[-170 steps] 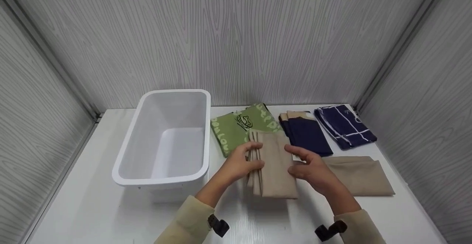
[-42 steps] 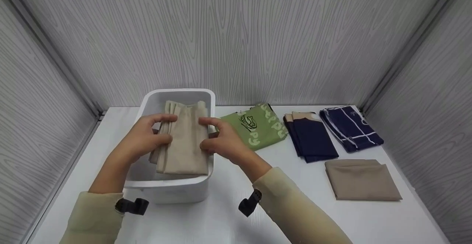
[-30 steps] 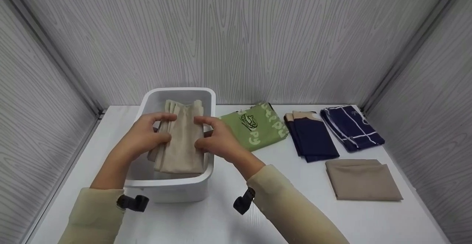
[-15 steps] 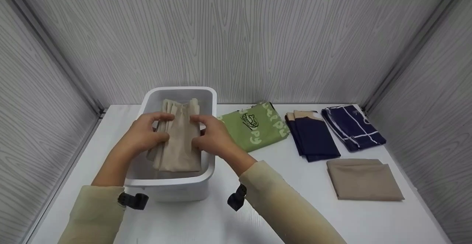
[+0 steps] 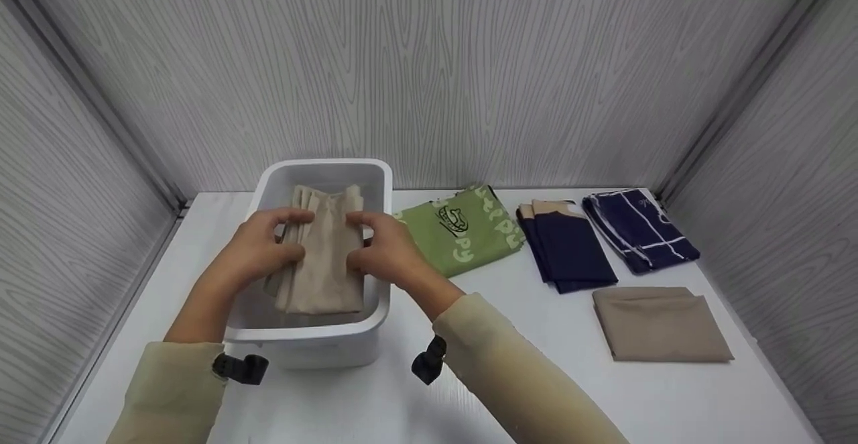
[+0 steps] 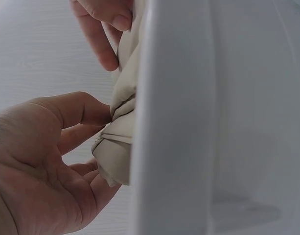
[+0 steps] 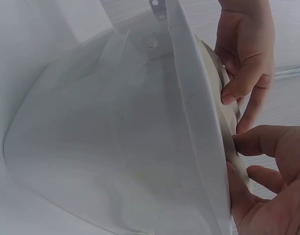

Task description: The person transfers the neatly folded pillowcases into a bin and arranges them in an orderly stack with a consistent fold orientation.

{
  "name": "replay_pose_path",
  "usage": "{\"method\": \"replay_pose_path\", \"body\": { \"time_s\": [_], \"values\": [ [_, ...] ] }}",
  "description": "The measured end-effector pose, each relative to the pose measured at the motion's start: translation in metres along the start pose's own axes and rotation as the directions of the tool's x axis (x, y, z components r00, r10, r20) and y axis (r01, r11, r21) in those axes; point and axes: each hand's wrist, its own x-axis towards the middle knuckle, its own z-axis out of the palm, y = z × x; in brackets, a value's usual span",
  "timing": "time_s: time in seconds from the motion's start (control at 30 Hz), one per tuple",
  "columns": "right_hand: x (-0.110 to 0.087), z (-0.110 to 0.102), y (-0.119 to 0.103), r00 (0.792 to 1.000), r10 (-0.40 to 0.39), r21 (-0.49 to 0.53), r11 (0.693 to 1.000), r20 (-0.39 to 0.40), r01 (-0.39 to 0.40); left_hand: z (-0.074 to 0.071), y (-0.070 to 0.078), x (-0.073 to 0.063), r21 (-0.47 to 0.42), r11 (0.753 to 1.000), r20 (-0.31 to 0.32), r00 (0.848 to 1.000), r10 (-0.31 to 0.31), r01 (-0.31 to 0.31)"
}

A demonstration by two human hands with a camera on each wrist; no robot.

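Observation:
A folded beige cloth (image 5: 326, 263) is held at the mouth of the white plastic bin (image 5: 305, 332), its pleated layers on the left side. My left hand (image 5: 253, 246) pinches its left edge, thumb on top and the other fingers beneath. On the opposite edge my right hand (image 5: 389, 248) grips the same way. In the left wrist view, the cloth (image 6: 115, 152) shows rolled folds between thumb and fingers, partly behind the bin's wall (image 6: 174, 122). The right wrist view has both hands at the cloth's edge (image 7: 220, 93) just past the rim.
Right of the bin lies a green printed cloth (image 5: 469, 233). Farther right are a navy and tan folded cloth (image 5: 573, 246) and a navy cloth with white lines (image 5: 640, 229). A second beige folded cloth (image 5: 660, 326) lies at the front right. Grey panel walls (image 5: 429, 75) enclose the white table.
Both hands have carried the beige cloth left from the table to the bin. Over the last second, it has shifted slightly left, with the right hand moving inward.

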Motion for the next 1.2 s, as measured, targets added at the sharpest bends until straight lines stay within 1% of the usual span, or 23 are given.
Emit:
{"method": "replay_pose_path", "body": {
  "time_s": [0.13,0.23,0.37,0.53,0.67,0.93,1.07,1.2],
  "values": [
    [-0.0006,-0.0005,-0.0002,1.000,-0.001,0.000,1.000,-0.011,0.001,0.0009,-0.0019,-0.0009,0.004,1.000,-0.012,1.000,0.009,-0.009],
    [-0.0011,-0.0004,-0.0002,1.000,0.001,0.001,1.000,-0.016,-0.001,0.0017,-0.0041,-0.0018,-0.010,1.000,-0.013,1.000,0.012,-0.013],
    [-0.0015,0.0014,-0.0002,1.000,-0.003,-0.002,1.000,-0.014,0.003,0.0023,-0.0077,-0.0032,-0.031,0.999,-0.006,1.000,0.007,-0.007],
    [-0.0017,0.0016,0.0003,1.000,-0.016,-0.005,1.000,-0.006,0.016,0.0018,-0.0100,-0.0026,-0.037,0.999,0.004,1.000,0.001,-0.001],
    [-0.0018,0.0010,-0.0002,1.000,-0.009,0.003,1.000,-0.005,0.009,0.0026,-0.0100,-0.0011,-0.045,0.999,0.000,1.000,0.015,-0.015],
    [-0.0027,-0.0018,-0.0024,0.999,0.031,0.020,0.999,0.008,-0.032,0.0042,-0.0079,0.0005,-0.041,0.999,0.001,1.000,0.008,-0.008],
    [-0.0019,-0.0019,-0.0040,1.000,0.026,0.015,1.000,0.015,-0.026,0.0034,-0.0079,0.0014,-0.029,1.000,-0.001,1.000,0.012,-0.012],
    [-0.0006,-0.0018,-0.0048,1.000,0.020,0.007,1.000,0.016,-0.020,0.0031,-0.0074,0.0023,-0.014,1.000,-0.002,1.000,0.001,-0.001]
  ]
}}
